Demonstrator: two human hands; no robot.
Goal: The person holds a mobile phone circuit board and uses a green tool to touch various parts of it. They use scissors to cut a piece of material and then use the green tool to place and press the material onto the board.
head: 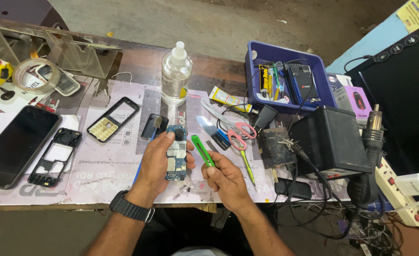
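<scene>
Both hands work over the table's (124, 57) near edge: left hand (159, 161), its grip clenched around a blue circuit board (176, 154), right hand (223, 178) grasping a green cutter (202, 150) just beside it. Scissors (230, 127) lie behind.

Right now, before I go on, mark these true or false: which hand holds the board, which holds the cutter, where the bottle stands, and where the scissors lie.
1. The left hand holds the blue phone circuit board. True.
2. The right hand holds pink-handled scissors. False: it holds a green utility cutter; the pink-handled scissors lie on the table.
3. The clear plastic bottle stands upright behind the board. True.
4. The black smartphone sits in the blue plastic tray. False: it lies at the table's left edge.
</scene>
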